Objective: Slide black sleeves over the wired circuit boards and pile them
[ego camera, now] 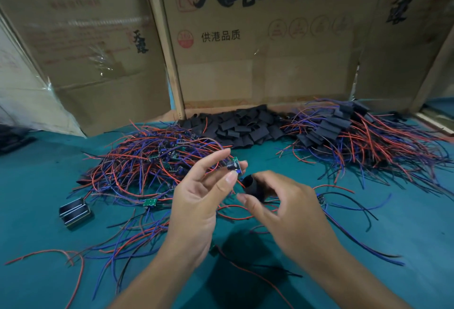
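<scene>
At frame centre, my left hand point(199, 200) pinches a wired board point(234, 163); my right hand point(282, 200) grips an open black sleeve point(253, 184) just beside it. Next I must align the mouth and slide.

A teal work surface point(36, 186) filled the lower half of the frame, its cloth-like top dim and evenly lit. Behind it, across the upper half, stood a wall of flattened brown cardboard boxes point(258, 63) printed with large black and faded red Chinese characters, with a pale wooden strip point(163, 38) running upright left of centre. At the upper left, clear plastic wrap point(100, 58) caught glints of light, and a paler sheet point(24, 92) leaned at the far left edge.
</scene>
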